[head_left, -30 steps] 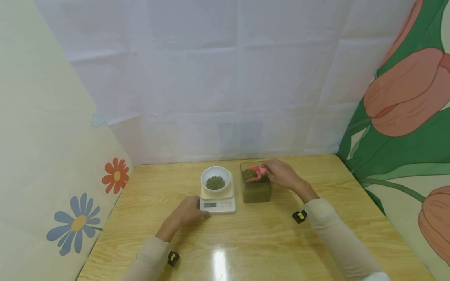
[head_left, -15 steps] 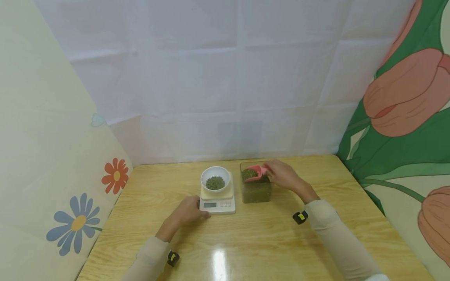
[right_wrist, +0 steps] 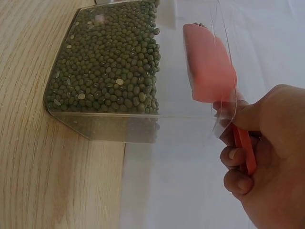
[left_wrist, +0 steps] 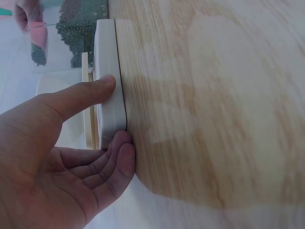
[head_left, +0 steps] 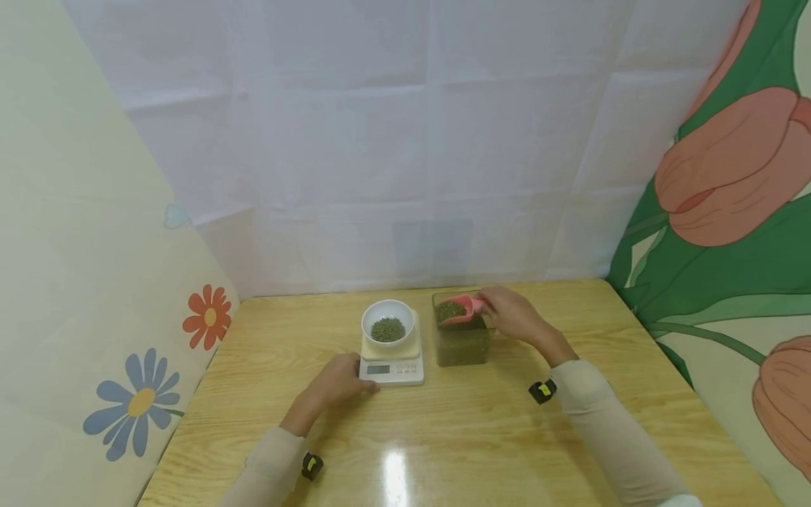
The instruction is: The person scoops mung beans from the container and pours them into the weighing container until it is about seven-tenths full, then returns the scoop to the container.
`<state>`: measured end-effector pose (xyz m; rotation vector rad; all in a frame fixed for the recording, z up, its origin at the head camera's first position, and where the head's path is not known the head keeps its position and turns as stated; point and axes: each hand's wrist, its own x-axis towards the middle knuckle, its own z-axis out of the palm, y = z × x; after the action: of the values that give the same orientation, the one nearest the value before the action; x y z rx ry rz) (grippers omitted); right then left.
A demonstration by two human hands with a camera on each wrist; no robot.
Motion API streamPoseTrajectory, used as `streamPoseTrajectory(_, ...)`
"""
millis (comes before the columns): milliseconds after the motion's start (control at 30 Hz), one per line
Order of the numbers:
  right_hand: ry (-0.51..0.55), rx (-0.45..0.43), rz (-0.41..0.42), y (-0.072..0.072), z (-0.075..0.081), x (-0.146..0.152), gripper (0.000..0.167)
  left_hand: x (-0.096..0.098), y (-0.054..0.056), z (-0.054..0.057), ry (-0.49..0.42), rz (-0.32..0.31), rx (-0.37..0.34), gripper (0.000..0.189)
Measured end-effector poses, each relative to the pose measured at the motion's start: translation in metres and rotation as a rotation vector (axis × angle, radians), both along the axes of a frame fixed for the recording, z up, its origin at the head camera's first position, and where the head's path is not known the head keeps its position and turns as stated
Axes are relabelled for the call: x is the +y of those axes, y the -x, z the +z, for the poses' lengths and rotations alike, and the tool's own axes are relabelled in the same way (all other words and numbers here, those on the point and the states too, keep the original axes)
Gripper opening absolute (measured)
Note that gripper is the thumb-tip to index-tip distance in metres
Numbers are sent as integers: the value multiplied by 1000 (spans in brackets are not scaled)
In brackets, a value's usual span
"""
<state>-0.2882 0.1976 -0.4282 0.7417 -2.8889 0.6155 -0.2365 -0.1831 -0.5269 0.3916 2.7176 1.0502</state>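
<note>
My right hand [head_left: 510,313] grips the handle of a pink scoop [right_wrist: 209,64], which is loaded with green mung beans. The scoop's bowl is within the upper part of a clear square container [head_left: 462,348], above the mung beans [right_wrist: 109,62] that fill its lower part. To the left is a white kitchen scale [head_left: 393,371] with a cream platform. A white bowl [head_left: 388,308] of mung beans rests on it. My left hand [head_left: 338,380] holds the scale's front left corner, with the thumb [left_wrist: 102,88] on its front edge and the fingers along its left side.
The wooden table [head_left: 443,436] extends toward me and to both sides. Behind it hangs a white cloth [head_left: 405,155]. Flower-patterned panels [head_left: 139,401] stand at the left and right.
My right hand has shifted slightly to the right, and the loaded scoop has risen a little inside the container. The left hand, scale and bowl have stayed in place.
</note>
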Motion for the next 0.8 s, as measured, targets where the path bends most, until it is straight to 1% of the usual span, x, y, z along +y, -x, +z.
streamPoseTrajectory(333, 1, 22, -7, -2, 0, 2, 18, 1, -1, 1, -12, 5, -12, 38)
streamPoseTrajectory(533, 12, 45, -14, 0, -1, 5, 16, 0, -1, 0, -20, 6, -12, 39)
streamPoseTrajectory(800, 42, 31, -19, 1, -2, 8, 15, 0, -1, 1, -23, -3, -17, 39)
